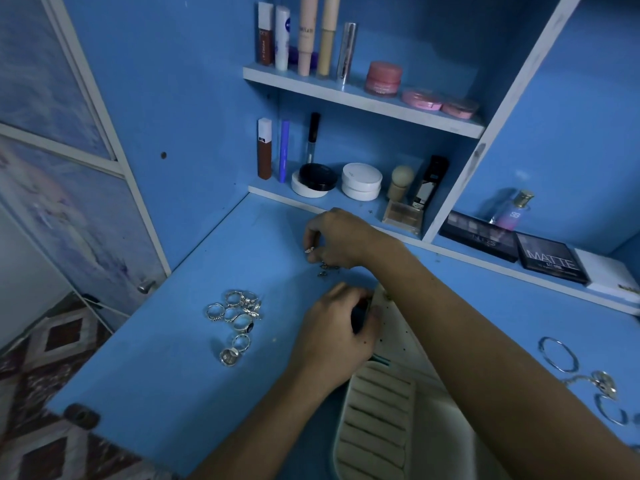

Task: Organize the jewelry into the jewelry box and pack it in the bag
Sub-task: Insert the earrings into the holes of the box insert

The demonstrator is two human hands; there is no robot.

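An open cream jewelry box (377, 420) lies at the front of the blue desk (173, 358), its ring slots showing. My left hand (336, 337) grips the upper edge of the raised, perforated lid. My right hand (336, 237) reaches across to the back of the desk and pinches a small earring (309, 250). A few more small earrings (325, 270) lie just under that hand. Several silver rings (237, 318) sit in a loose heap to the left of the box. Silver bangles (559, 355) and a chain (604, 384) lie at the right.
Shelves behind the desk hold lipsticks and tubes (304, 36), pink jars (384, 77) and round compacts (360, 181). Eyeshadow palettes (550, 258) and a perfume bottle (512, 211) stand at the back right. A cabinet door (69, 168) is at the left, patterned floor below.
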